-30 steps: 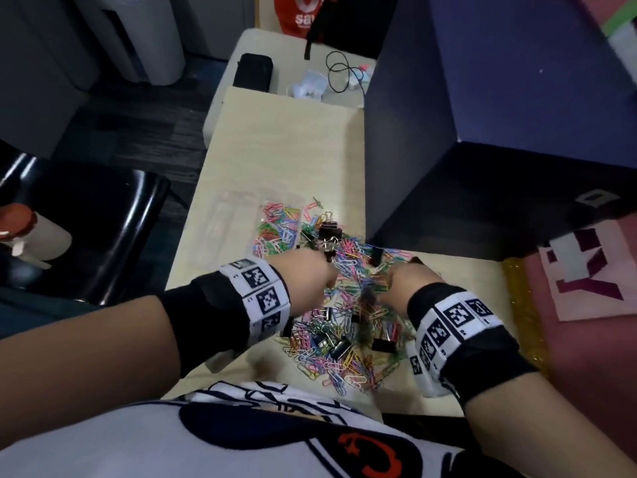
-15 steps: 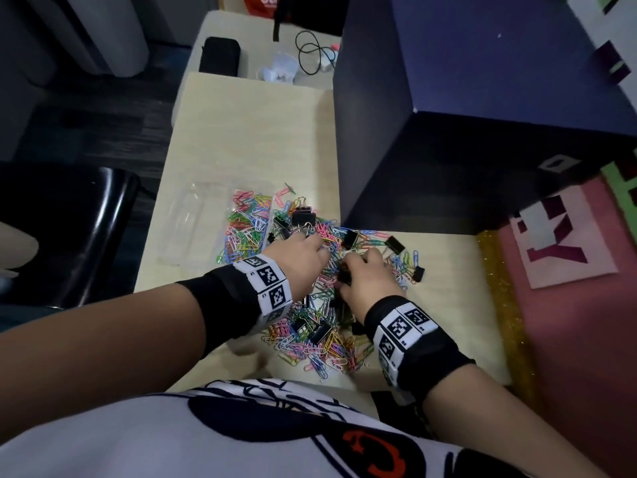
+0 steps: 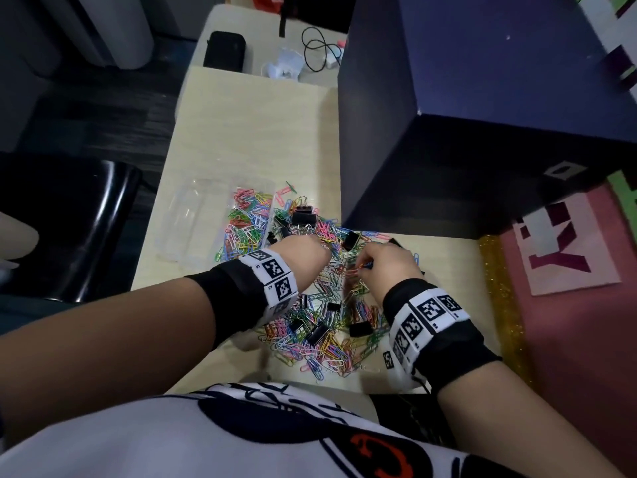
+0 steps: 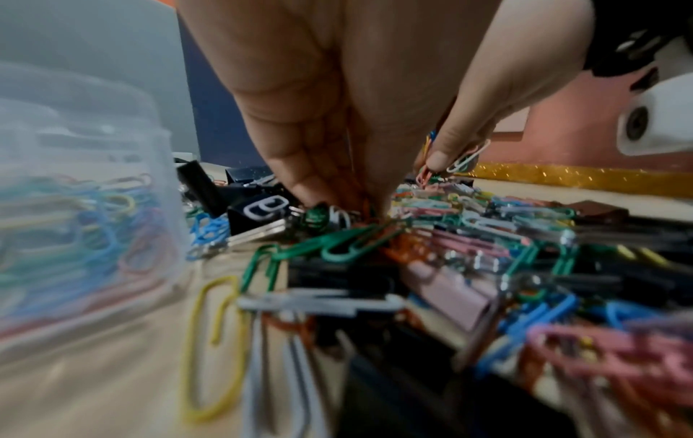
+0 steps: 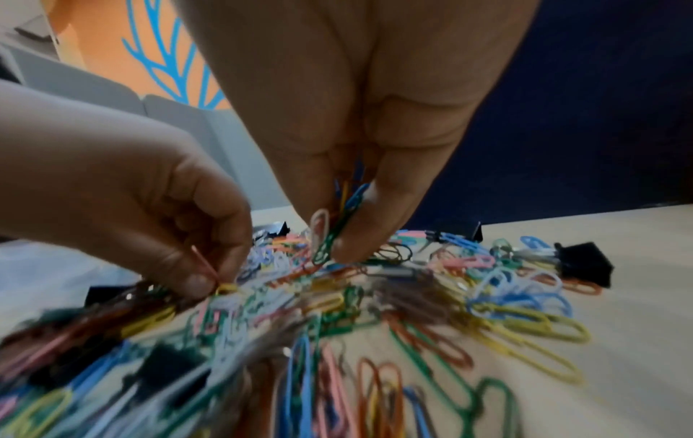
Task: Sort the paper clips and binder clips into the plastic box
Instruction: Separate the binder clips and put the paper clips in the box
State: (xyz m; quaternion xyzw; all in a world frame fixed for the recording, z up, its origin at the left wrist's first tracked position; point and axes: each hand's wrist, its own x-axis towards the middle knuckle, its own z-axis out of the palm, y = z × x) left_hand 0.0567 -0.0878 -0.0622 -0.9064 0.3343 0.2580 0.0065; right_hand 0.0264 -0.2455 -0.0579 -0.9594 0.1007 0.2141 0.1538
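Observation:
A heap of coloured paper clips [image 3: 324, 339] mixed with black binder clips [image 3: 304, 217] lies on the pale table [image 3: 258, 132]. Left of it stands the clear plastic box [image 3: 193, 219], its right compartment holding paper clips [image 3: 246, 219]. My left hand [image 3: 320, 246] reaches into the heap's far part, fingertips pinching a pink paper clip [image 5: 204, 263] among the clips [image 4: 356, 207]. My right hand [image 3: 363, 265] is just right of it, pinching a small bunch of paper clips [image 5: 337, 225] above the heap. Its fingers [image 4: 442, 148] also show in the left wrist view.
A tall dark blue box [image 3: 465, 98] stands against the heap's far right side. A black chair [image 3: 86, 219] is left of the table. A black case [image 3: 224, 51] and a cable [image 3: 317, 46] lie on the far table. Pink matting [image 3: 568, 339] lies to the right.
Both hands stayed in the heap. They drew close together, then the right hand shifted slightly right, now with a bunch of clips pinched.

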